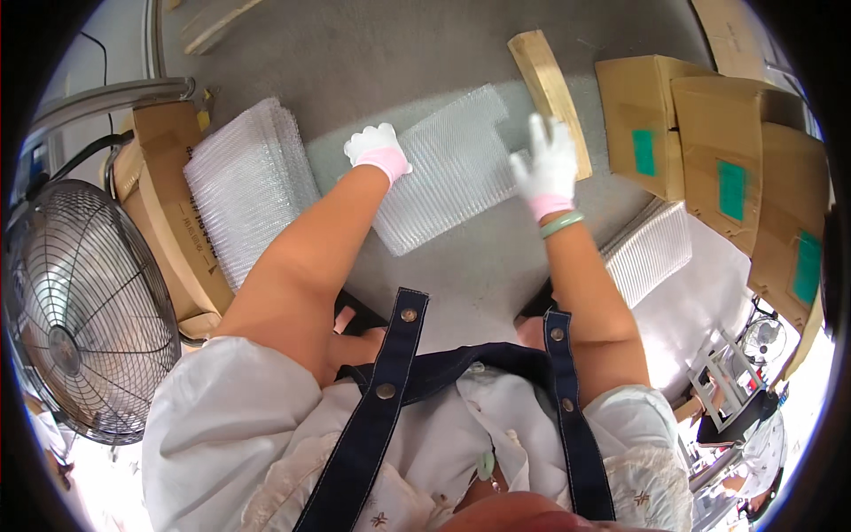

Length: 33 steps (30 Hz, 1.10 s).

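Note:
A clear bubble wrap sheet [452, 168] lies in front of me, tilted up toward the right. At its left edge is my left hand [377, 149], in a white glove with a pink cuff. Its fingers are curled and appear closed on the sheet's edge, though their tips are hidden. My right hand [544, 165], gloved the same way, is open with its fingers spread. It hovers by the sheet's right edge, close to a wooden plank [554, 93]; whether it touches the sheet I cannot tell. To the left lies a thick stack of bubble wrap [253, 177].
On the right, several cardboard boxes [638, 115] with green patches stand beside a stack of white ribbed sheets [651, 253]. A large black fan [84, 310] is at the left, next to an upright cardboard piece [173, 204]. Another wood piece [217, 25] lies at the far left.

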Each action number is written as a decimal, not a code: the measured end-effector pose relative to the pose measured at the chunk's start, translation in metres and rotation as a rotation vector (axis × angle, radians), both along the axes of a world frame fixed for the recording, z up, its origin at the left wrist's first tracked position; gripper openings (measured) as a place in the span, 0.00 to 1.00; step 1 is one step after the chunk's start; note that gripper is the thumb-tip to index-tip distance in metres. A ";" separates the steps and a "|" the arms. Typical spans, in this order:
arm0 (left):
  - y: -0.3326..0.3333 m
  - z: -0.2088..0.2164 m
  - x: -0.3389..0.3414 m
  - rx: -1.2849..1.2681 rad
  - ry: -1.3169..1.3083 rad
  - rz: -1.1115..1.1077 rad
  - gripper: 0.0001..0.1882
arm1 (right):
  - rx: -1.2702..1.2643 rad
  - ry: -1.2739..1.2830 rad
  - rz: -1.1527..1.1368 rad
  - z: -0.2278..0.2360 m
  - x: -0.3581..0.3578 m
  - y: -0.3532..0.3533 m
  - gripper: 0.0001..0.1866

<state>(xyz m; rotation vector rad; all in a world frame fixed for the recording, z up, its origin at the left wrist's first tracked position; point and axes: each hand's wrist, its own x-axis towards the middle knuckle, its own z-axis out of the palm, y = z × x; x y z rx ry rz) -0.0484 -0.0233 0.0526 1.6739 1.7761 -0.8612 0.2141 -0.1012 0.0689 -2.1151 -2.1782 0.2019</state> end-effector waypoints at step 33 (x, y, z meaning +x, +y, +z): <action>-0.069 0.243 0.048 0.444 -0.904 -0.651 0.30 | -0.175 0.479 -1.271 0.271 0.347 -0.342 0.28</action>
